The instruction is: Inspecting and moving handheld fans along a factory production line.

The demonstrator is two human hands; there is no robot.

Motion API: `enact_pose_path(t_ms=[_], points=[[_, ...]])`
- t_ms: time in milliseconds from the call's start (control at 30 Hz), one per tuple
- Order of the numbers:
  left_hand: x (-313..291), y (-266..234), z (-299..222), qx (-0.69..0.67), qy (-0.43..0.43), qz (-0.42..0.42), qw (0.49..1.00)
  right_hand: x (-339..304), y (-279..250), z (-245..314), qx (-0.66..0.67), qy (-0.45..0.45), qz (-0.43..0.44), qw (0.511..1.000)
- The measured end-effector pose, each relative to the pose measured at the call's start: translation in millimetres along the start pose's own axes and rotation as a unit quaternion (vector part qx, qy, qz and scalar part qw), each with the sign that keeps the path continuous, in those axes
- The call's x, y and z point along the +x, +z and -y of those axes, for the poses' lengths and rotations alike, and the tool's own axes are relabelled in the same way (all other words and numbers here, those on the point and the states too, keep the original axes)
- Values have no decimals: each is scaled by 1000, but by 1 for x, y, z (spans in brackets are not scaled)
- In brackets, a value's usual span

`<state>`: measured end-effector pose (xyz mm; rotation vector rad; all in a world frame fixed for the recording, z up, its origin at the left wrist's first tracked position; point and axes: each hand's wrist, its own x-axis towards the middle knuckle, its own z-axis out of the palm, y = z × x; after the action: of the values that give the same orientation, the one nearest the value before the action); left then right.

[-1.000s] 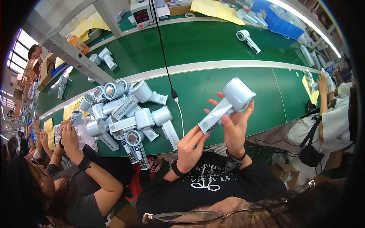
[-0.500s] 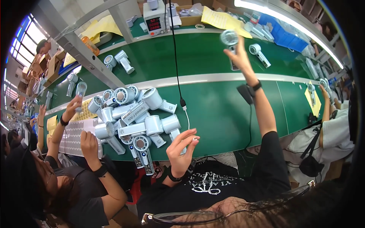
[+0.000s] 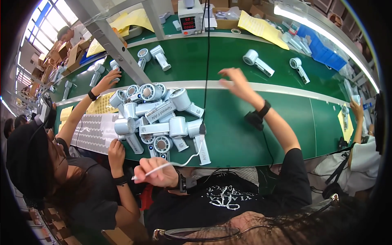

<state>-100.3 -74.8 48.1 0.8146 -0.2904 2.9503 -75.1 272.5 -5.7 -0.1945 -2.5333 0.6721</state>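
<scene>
Left hand [image 3: 157, 173] pinches a white cable [image 3: 179, 163] running up-right to the fan pile [image 3: 157, 122]; right hand [image 3: 237, 83], spread, hovers empty beyond it.

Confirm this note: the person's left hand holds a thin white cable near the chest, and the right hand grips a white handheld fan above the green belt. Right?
Partly. In the head view the right hand is empty, fingers spread above the green conveyor belt. The left hand does hold the thin white cable.
</scene>
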Motion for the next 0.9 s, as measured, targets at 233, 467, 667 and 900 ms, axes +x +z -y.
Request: enact_pose_path(t_ms=[233,467,667,900], points=[[-13,11,-8,-47,-88,110,989,24,86,90,180,-18,71,981],[-19,1,-15,39,-92,107,989,-11,9,80,238,96,-168,952],[-25,-1,15,345,-177,138,911,-93,-58,52,547,219,-298,751],[-82,-8,65,473,-528,207,674,-141,-45,101,741,167,-344,552]])
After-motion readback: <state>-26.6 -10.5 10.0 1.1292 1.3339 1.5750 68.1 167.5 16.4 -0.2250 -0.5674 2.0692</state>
